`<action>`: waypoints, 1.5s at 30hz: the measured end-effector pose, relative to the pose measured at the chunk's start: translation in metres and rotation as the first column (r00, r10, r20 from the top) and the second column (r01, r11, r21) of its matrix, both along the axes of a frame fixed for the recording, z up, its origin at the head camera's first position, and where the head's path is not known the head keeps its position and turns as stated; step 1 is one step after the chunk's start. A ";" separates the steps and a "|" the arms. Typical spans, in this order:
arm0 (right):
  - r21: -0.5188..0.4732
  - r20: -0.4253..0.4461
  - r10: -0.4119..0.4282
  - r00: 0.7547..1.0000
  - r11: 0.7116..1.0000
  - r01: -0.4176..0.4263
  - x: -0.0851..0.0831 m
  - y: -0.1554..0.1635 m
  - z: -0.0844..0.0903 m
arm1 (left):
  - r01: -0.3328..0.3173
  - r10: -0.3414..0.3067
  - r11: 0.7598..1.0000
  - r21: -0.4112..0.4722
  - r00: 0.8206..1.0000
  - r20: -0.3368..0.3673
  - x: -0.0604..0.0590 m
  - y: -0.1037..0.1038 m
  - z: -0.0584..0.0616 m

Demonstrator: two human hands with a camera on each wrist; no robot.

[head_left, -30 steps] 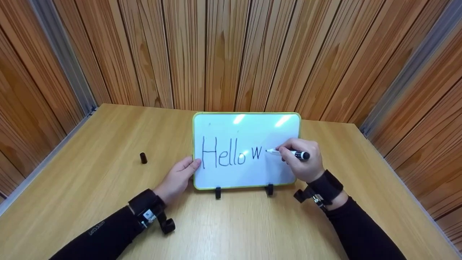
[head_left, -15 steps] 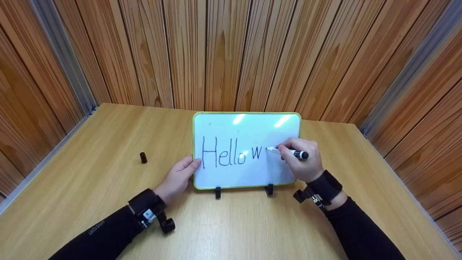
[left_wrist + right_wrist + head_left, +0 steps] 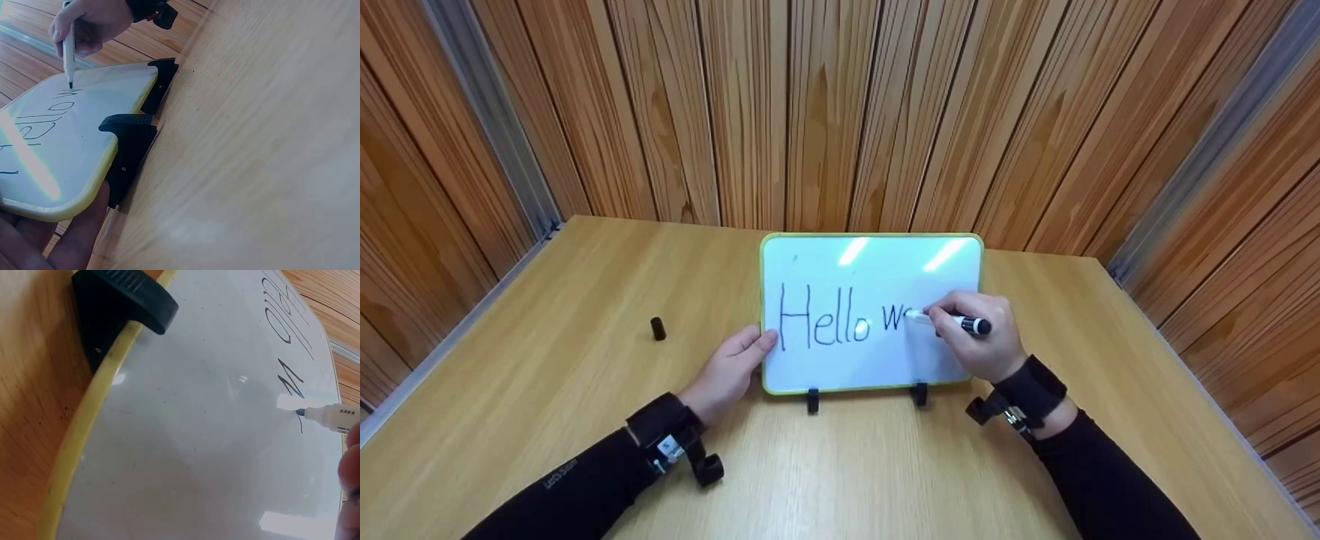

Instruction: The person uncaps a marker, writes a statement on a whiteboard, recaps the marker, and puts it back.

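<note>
Right hand (image 3: 979, 337) grips marker (image 3: 952, 322) on whiteboard (image 3: 840, 262) — left hand (image 3: 727, 371) flat, steadying; cap (image 3: 658, 328) apart.

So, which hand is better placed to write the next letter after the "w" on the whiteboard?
The right hand: it already grips the marker, its tip on the whiteboard beside the "w". The left hand only touches the board's left edge.

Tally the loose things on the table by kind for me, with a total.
Whiteboard: 1, on two black clip feet, steadied by the left hand
Marker: 1, held in the right hand, tip on the board
Marker cap: 1, alone on the table
Total: 3
</note>
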State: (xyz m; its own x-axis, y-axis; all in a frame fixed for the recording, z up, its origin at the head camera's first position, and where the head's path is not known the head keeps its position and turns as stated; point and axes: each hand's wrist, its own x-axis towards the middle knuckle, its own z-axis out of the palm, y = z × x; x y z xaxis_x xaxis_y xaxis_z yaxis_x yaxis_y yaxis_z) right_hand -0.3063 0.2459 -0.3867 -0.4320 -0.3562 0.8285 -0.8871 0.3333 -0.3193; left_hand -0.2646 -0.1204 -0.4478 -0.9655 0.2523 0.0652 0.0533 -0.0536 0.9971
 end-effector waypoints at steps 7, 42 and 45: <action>0.060 0.010 0.031 0.999 0.998 -0.031 -0.001 0.000 -0.001 | -0.008 0.008 1.000 0.007 1.000 0.009 -0.001 0.000 -0.001; -0.056 -0.003 -0.108 0.994 0.993 0.108 0.002 -0.002 0.001 | 0.016 -0.016 1.000 -0.007 1.000 0.002 -0.001 -0.001 -0.002; -0.045 0.003 -0.081 0.997 0.996 0.081 0.001 -0.001 0.001 | 0.020 -0.020 1.000 -0.008 1.000 0.007 -0.002 -0.001 -0.002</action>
State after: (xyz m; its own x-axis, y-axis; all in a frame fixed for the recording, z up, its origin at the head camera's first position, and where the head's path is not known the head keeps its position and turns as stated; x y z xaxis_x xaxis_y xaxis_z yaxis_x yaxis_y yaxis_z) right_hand -0.3053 0.2447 -0.3859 -0.4592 -0.2818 0.8424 -0.8572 0.3895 -0.3370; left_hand -0.2664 -0.1211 -0.4497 -0.9606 0.2721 0.0564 0.0455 -0.0463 0.9979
